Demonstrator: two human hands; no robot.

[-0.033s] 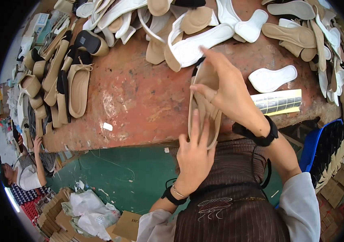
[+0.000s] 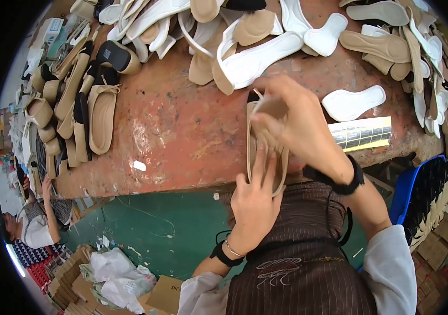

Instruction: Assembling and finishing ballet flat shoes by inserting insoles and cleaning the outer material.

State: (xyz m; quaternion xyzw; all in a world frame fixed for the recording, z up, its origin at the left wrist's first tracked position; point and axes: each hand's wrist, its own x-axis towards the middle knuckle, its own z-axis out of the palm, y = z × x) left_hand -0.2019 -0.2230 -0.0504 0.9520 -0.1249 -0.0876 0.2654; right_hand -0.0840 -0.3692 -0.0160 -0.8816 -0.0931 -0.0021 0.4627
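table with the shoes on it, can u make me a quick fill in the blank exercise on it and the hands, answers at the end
1. The left hand has fingers ____ (inside or outside) the beige shoe.
2. The white insole lying by itself is to the ____ of the right hand.
3. Below the edge of the table, the floor is coloured ____.
4. The brown apron is patterned with thin ____.

Missing words: inside; right; green; stripes.

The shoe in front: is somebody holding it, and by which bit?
The left hand holds the shoe by its near end, two fingers inside. The right hand is at the far end, too blurred to tell its grip.
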